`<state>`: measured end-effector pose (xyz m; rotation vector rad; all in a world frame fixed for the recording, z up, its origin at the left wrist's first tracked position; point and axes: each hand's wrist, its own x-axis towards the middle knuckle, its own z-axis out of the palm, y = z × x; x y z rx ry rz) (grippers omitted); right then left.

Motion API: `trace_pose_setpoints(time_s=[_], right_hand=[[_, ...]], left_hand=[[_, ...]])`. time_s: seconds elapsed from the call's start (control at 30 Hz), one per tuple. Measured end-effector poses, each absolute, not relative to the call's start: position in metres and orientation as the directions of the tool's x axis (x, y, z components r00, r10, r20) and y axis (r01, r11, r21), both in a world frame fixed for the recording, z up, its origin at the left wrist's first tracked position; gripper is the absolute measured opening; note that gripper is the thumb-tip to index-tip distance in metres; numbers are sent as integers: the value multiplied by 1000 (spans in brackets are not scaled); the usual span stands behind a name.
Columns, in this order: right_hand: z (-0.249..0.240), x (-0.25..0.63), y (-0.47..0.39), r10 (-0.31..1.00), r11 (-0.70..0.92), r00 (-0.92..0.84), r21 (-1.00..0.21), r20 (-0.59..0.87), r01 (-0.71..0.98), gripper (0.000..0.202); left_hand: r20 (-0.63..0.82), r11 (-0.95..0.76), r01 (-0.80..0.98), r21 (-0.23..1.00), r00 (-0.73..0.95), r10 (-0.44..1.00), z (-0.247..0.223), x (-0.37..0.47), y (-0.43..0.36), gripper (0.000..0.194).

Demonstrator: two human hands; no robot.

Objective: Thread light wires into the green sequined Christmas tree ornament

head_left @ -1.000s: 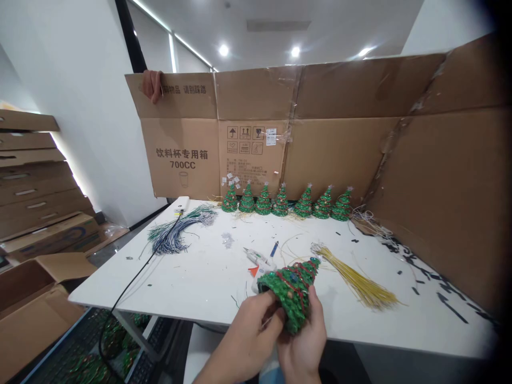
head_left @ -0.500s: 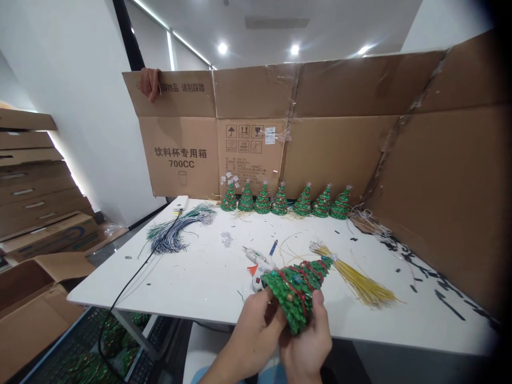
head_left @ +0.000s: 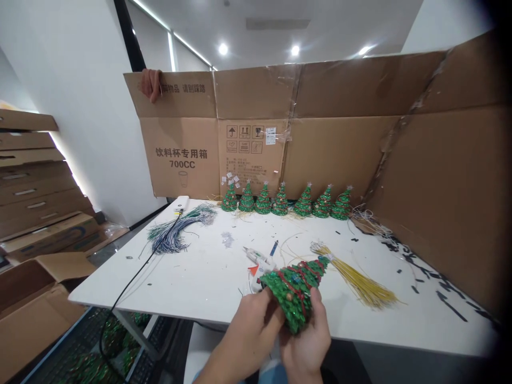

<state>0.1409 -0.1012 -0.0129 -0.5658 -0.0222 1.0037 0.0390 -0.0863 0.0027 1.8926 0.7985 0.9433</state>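
Note:
A small green Christmas tree (head_left: 296,290) with red garland and small baubles lies tilted over the table's front edge, its tip pointing up and right. My right hand (head_left: 307,336) is closed around its lower side, thumb along the green surface. At the tree's open base is my left hand (head_left: 256,325), its fingers bent and partly hidden inside or behind the rim. Whether those fingers pinch some small part in there cannot be seen. Just beyond the tree lie a white glue gun (head_left: 259,261) with an orange piece and a small blue tube (head_left: 274,248).
Several finished-looking trees (head_left: 280,200) line the back of the white table (head_left: 208,288). Yellow wires (head_left: 362,280) lie right, blue-green wires (head_left: 170,232) left. Black scraps (head_left: 432,274) litter the right side. A cardboard screen (head_left: 332,154) stands behind, another person's hand (head_left: 151,85) on its top.
The tree and both hands have shifted very slightly to the left. My grip on the tree looks the same, and the things on the table have stayed put.

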Motion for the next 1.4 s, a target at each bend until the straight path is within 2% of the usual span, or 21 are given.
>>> trace_pose_setpoints(time_s=[0.07,0.17,0.27,0.4,0.5,0.7,0.83,1.0,1.1,1.4], right_hand=[[-12,144,-101,789,411,565,-475,-242,-778,46],[-11,147,-101,765,417,596,-518,-243,-747,45],[-13,149,-98,762,416,596,-515,-252,-750,46],[-14,148,-96,774,430,589,-491,-232,-758,42],[-11,147,-95,795,394,552,-477,-252,-786,42],[-4,146,-96,821,317,471,-430,-322,-845,36],[-4,147,-96,831,295,439,-398,-342,-868,34],[-6,149,-96,838,290,427,-384,-341,-876,32],[-7,149,-96,845,298,428,-383,-322,-875,31],[-13,145,-93,837,290,442,-425,-322,-858,36]], left_hand=[[270,-449,218,867,551,790,8,31,-85,15],[301,-521,325,789,536,789,18,17,-85,19],[349,-590,316,744,569,745,30,4,-88,17],[301,-537,242,808,613,730,44,-7,-93,15],[270,-470,224,853,581,768,46,-10,-94,14],[395,-500,2,866,610,687,39,-3,-89,19],[353,-368,-98,925,585,730,33,4,-88,28],[320,-278,-170,945,651,689,30,8,-87,33],[301,-293,-123,948,641,706,28,9,-86,34],[248,-379,165,911,516,820,20,14,-89,26]])
